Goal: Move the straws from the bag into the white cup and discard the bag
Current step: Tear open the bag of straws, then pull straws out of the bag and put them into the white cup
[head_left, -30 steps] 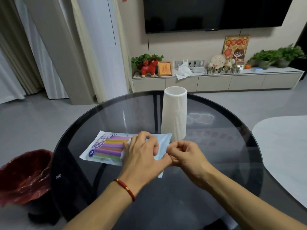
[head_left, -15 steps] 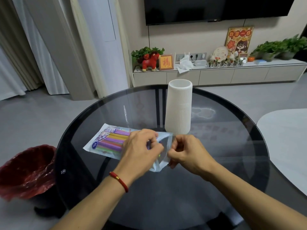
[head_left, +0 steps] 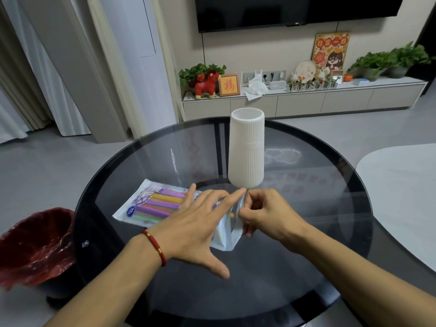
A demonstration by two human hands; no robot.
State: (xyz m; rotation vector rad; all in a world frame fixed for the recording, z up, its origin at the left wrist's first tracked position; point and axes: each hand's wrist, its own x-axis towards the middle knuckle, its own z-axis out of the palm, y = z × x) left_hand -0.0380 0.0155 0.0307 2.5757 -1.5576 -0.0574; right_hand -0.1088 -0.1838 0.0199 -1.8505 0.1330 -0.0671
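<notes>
A clear plastic bag (head_left: 151, 206) of coloured straws (head_left: 162, 204) lies flat on the round dark glass table (head_left: 306, 232). Its right end is lifted and open. My right hand (head_left: 264, 213) pinches that raised edge of the bag. My left hand (head_left: 198, 227) lies over the bag's middle with fingers spread, its fingertips at the opening. The tall ribbed white cup (head_left: 246, 147) stands upright just behind my hands, and its inside is not visible.
A bin with a red liner (head_left: 35, 246) stands on the floor left of the table. A white table top (head_left: 401, 197) sits to the right. A low TV cabinet (head_left: 304, 100) with plants and ornaments lines the far wall.
My left hand has let go of the bag's end and spread flat over it. My right hand has pulled the open edge up. The view has shifted slightly.
</notes>
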